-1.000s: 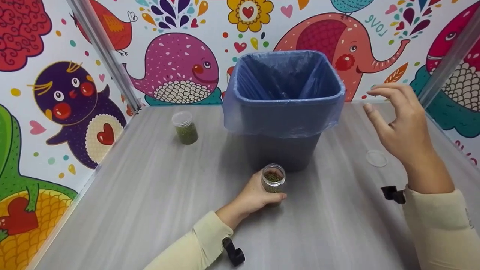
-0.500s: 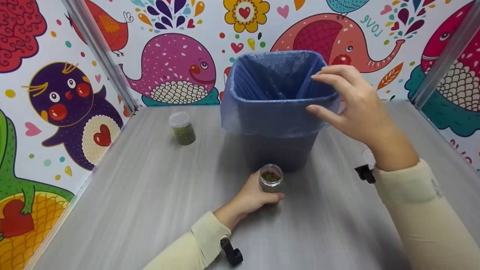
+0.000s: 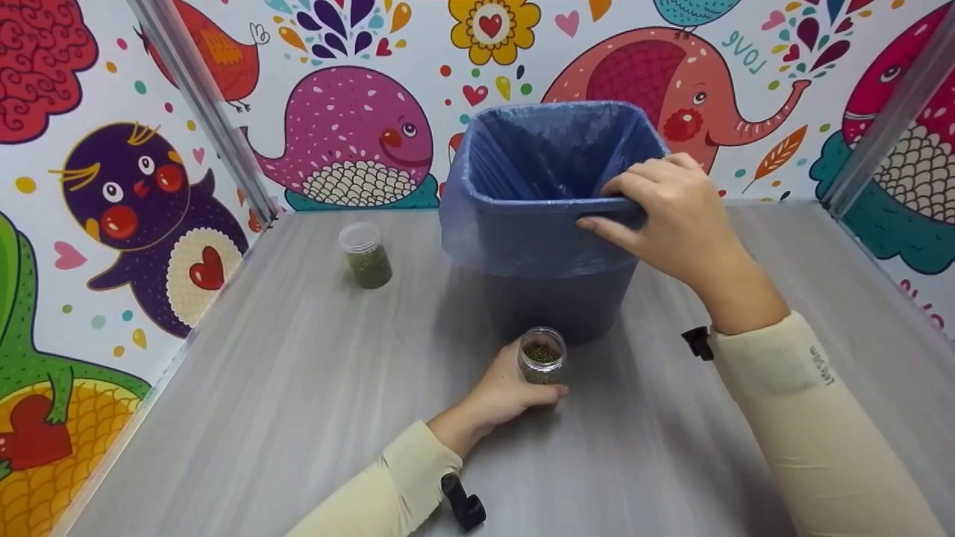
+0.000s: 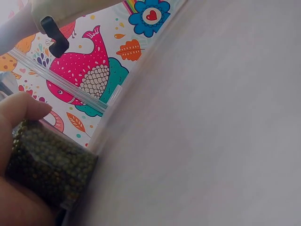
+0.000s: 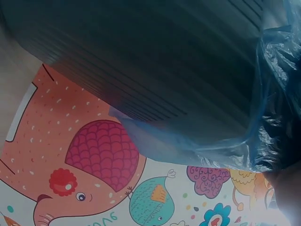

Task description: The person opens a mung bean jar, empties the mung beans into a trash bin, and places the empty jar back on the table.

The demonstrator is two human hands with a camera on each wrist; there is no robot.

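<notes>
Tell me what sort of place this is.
Probably a small indoor work booth: cartoon-printed panels stand on three sides of a grey wood-grain tabletop, with metal posts at the back corners.

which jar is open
The front jar, gripped by the left hand: it is uncovered, while the other jar, left of the bin, wears a lid.

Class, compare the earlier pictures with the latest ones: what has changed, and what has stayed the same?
The right hand has moved leftward to the bin and now grips its lined rim. The left hand still holds the open jar; the lidded jar and bin stay put.
</notes>
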